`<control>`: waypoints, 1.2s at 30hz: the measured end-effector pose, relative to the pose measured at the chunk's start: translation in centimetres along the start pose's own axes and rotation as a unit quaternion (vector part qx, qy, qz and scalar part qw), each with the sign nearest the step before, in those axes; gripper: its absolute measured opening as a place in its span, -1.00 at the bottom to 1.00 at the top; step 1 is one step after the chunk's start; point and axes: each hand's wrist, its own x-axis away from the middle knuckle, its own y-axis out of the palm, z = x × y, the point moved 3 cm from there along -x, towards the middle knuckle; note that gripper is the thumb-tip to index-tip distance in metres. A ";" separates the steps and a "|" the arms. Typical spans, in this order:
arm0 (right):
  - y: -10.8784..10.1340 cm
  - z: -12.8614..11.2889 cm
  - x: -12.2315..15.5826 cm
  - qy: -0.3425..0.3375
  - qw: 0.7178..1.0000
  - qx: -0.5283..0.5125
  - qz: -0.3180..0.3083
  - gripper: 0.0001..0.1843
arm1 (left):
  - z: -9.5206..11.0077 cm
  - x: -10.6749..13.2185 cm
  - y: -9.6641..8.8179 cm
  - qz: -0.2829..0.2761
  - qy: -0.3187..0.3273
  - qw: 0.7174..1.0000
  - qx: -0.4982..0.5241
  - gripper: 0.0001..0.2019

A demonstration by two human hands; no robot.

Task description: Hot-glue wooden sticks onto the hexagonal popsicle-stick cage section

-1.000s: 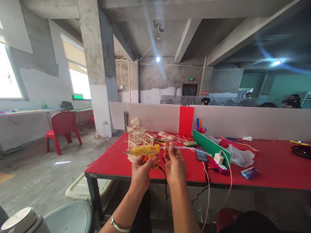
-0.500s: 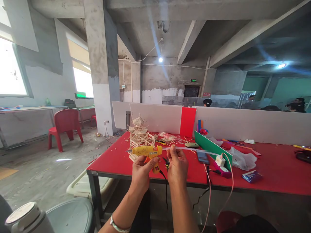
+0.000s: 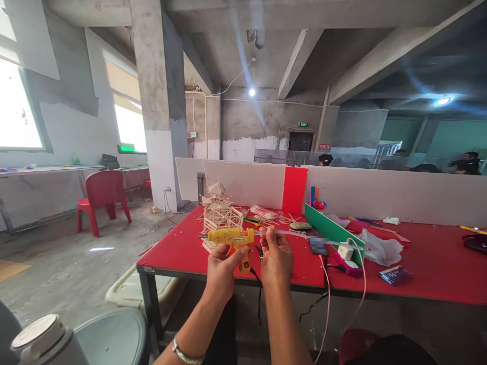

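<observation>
My left hand (image 3: 222,268) is closed round the handle of a yellow hot glue gun (image 3: 228,236), its nozzle pointing left and its cord hanging below. A long translucent glue stick (image 3: 297,233) runs from the gun's back end out to the right. My right hand (image 3: 278,256) pinches this stick close behind the gun. Beyond the gun stands a pagoda-like model of thin wooden sticks (image 3: 220,215), its lower part partly hidden by the gun. Dark-handled pliers (image 3: 260,252) lie between my hands, partly covered.
On the red table (image 3: 171,248) are loose sticks (image 3: 264,213), a green board (image 3: 327,230), a phone (image 3: 318,245), a purple power strip (image 3: 348,266) with a white charger (image 3: 344,252), a plastic bag (image 3: 382,247) and a blue box (image 3: 394,275). A grey partition (image 3: 380,195) rises behind.
Both hands hold almost the same pose. The free end of the glue stick now reaches a little farther right and lower, across the charger. The camera view has shifted very slightly.
</observation>
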 end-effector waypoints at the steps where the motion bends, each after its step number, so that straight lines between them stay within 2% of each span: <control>1: 0.1 0.0 0.1 -0.002 1.000 0.008 -0.003 -0.56 | 0.0 0.0 0.1 0.001 -0.002 1.000 0.002 -0.61; 4: 0.6 0.2 0.9 0.009 0.998 0.041 -0.051 -0.57 | 0.2 -0.1 0.2 0.013 -0.005 1.000 0.016 -0.59; 8: 1.5 0.3 2.0 0.020 0.974 0.111 -0.195 -0.57 | 0.4 -0.7 -0.1 0.034 -0.019 0.998 0.047 -0.58; 12: 1.3 -0.4 2.9 -0.023 0.901 0.273 -0.335 -0.62 | 0.3 -1.1 -0.7 0.037 -0.055 0.995 0.080 -0.55; 16: 0.4 -0.7 3.4 -0.058 0.835 0.381 -0.393 -0.49 | -0.1 -1.2 -1.1 0.031 -0.110 0.991 0.067 -0.57; 19: 0.0 0.3 3.5 -0.056 0.813 0.439 -0.378 -0.51 | -0.8 -1.2 -1.4 0.050 -0.127 0.989 0.057 -0.58; 22: -0.3 1.8 3.4 -0.073 0.818 0.476 -0.315 -0.67 | -1.8 -1.2 -1.6 0.051 -0.123 0.990 0.049 -0.58; 25: -0.7 2.8 3.0 -0.098 0.828 0.479 -0.273 -0.72 | -2.8 -0.9 -1.6 0.033 -0.118 0.992 0.019 -0.57; 27: -1.1 3.1 2.7 -0.114 0.831 0.484 -0.248 -0.70 | -3.2 -0.6 -1.8 0.031 -0.123 0.992 -0.001 -0.52; 30: -1.6 3.3 2.0 -0.140 0.816 0.522 -0.206 -0.52 | -3.2 -0.1 -2.5 0.024 -0.115 0.993 -0.021 -0.42; 33: -1.8 3.3 1.2 -0.181 0.793 0.559 -0.163 -0.43 | -2.9 0.0 -4.1 0.016 -0.062 0.994 -0.087 -0.53; 36: -1.9 3.0 0.4 -0.208 0.763 0.600 -0.122 -0.39 | -2.0 -0.5 -5.9 0.040 0.051 0.977 -0.201 -0.71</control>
